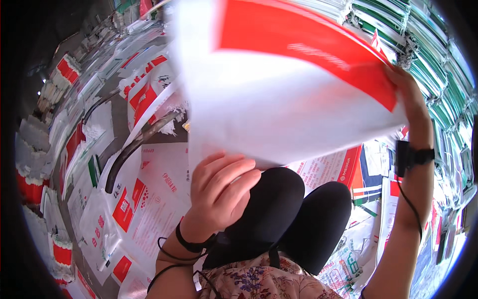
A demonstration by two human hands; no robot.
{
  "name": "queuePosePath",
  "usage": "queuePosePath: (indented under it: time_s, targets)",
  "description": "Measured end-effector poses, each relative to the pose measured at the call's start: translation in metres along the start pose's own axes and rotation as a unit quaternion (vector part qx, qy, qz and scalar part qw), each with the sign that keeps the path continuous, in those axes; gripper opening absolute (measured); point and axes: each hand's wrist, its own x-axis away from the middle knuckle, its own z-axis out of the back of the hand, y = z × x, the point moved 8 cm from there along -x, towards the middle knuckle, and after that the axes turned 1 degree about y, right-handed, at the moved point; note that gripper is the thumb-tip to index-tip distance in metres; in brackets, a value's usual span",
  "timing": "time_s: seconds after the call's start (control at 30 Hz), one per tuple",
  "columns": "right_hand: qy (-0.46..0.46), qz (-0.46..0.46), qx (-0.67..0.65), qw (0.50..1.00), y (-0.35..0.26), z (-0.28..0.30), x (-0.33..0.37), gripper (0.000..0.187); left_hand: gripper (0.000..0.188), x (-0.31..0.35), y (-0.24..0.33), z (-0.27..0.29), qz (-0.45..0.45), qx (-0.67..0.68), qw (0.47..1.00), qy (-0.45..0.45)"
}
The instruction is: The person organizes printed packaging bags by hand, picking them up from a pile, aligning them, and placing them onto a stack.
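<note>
A large white sack (279,104) with a red panel is raised in front of me, its left side smeared by motion. My right hand (411,94) is closed on the sack's right edge, beside the red panel, with the fingertips partly hidden. At the sack's lower left edge is my left hand (221,187), its back toward me. Its fingers are loosely bent and slightly apart, overlapping the sack's edge; the thumb is hidden, and whether they touch the sack is unclear. Black bands with cords are on both wrists. Below the sack are my knees in dark trousers (274,209).
Printed red-and-white sacks (159,189) lie spread over the floor. A dark curved rod (127,152) rests among them at left. Bundled green and white sacks (423,70) are stacked high at right. More piles (35,164) with red parts line the left side.
</note>
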Motion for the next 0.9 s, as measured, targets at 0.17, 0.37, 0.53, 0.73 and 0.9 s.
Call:
queuePosePath:
  time_s: [0.17,0.37,0.53,0.73,0.9]
  targets:
    - [0.109,-0.087,-0.127,0.982,0.126,0.145,0.075,0.048,0.028,0.087,-0.075,-0.077,0.182,0.085,0.962,-0.187]
    - [0.292,-0.206,-0.128,0.925,0.322,0.202,0.18,0.042,0.039,0.299,-0.193,-0.177,0.543,0.159,0.757,-0.327]
    - [0.341,-0.199,-0.181,0.901,0.444,0.152,0.229,0.027,0.067,0.418,-0.183,-0.241,0.772,0.228,0.482,-0.344]
    - [0.434,-0.28,-0.141,0.844,0.505,0.138,0.311,0.029,0.057,0.53,-0.182,-0.262,0.884,0.167,0.393,-0.19]
    - [0.435,-0.284,-0.15,0.841,0.522,0.112,0.339,0.034,0.042,0.528,-0.198,-0.246,0.869,0.217,0.437,0.081]
